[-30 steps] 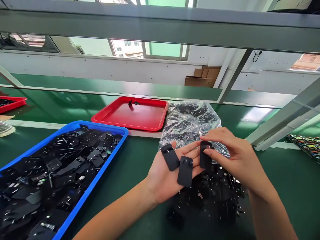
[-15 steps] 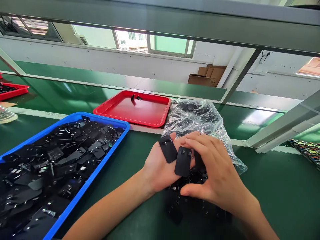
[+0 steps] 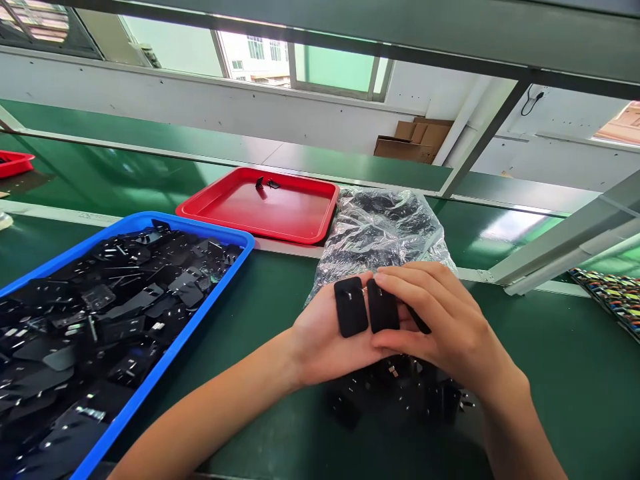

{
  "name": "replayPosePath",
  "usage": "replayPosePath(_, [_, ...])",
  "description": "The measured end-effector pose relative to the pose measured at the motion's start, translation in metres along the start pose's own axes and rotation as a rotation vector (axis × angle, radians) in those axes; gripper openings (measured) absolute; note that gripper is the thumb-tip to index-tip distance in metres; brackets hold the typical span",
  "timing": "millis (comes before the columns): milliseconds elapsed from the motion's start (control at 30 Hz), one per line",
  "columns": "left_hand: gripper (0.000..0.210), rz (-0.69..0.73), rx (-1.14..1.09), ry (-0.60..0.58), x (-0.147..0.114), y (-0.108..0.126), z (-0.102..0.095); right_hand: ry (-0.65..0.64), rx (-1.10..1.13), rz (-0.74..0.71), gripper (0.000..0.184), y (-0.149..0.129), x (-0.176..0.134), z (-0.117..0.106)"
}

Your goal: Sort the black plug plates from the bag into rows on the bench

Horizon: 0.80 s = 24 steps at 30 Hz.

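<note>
My left hand [image 3: 320, 333] is turned palm up, with small black rectangular plates lying on it. One black plate [image 3: 351, 307] with rounded corners and a tiny metallic mark rests flat near the base of the palm. Beside it, my right hand [image 3: 445, 327] pinches a second black plate [image 3: 383, 308] between thumb and fingers. The dark edge of another piece shows under the right fingers, and the left fingertips are hidden there. Below both hands, a loose pile of black pieces [image 3: 400, 393] with small shiny metal bits lies on the green table.
A blue tray [image 3: 200, 313] full of black pieces stands at the left. Behind it is a red tray [image 3: 280, 213] with a couple of small black parts. A clear plastic bag [image 3: 390, 223] of dark pieces lies beyond my hands. A slanted metal post [image 3: 565, 233] rises at the right.
My right thumb and fingers have closed on the second plate, which now stands straighter beside the first. The first plate has shifted slightly right on my palm. The view has tilted down a little.
</note>
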<state>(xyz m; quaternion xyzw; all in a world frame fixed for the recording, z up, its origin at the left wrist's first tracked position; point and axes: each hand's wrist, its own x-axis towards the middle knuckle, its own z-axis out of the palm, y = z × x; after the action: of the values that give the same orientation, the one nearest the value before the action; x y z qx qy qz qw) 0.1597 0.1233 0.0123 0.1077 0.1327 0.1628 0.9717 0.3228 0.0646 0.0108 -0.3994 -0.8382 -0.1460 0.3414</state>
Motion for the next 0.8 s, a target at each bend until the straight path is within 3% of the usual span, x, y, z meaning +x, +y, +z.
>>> replayPosePath(200, [0.033,-0.018,-0.036,-0.038,0.000,0.000,-0.004,0.022,-0.057,0.003,0.053,-0.005,0.003,0.006])
replayPosePath(300, [0.037,-0.013,0.012,-0.031,0.001,0.000,-0.005,0.009,-0.118,0.072,0.063,-0.006,0.004,0.005])
replayPosePath(467, [0.044,-0.019,0.034,-0.132,-0.002,0.003,-0.002,-0.115,0.051,0.190,0.081,0.001,-0.004,-0.012])
replayPosePath(567, [0.046,-0.007,0.112,-0.162,-0.005,0.007,-0.001,-0.185,0.112,0.248,0.076,0.006,-0.010,-0.021])
replayPosePath(800, [0.050,-0.001,0.207,-0.126,-0.011,0.013,0.002,-0.119,0.173,0.262,0.059,0.005,-0.010,-0.020])
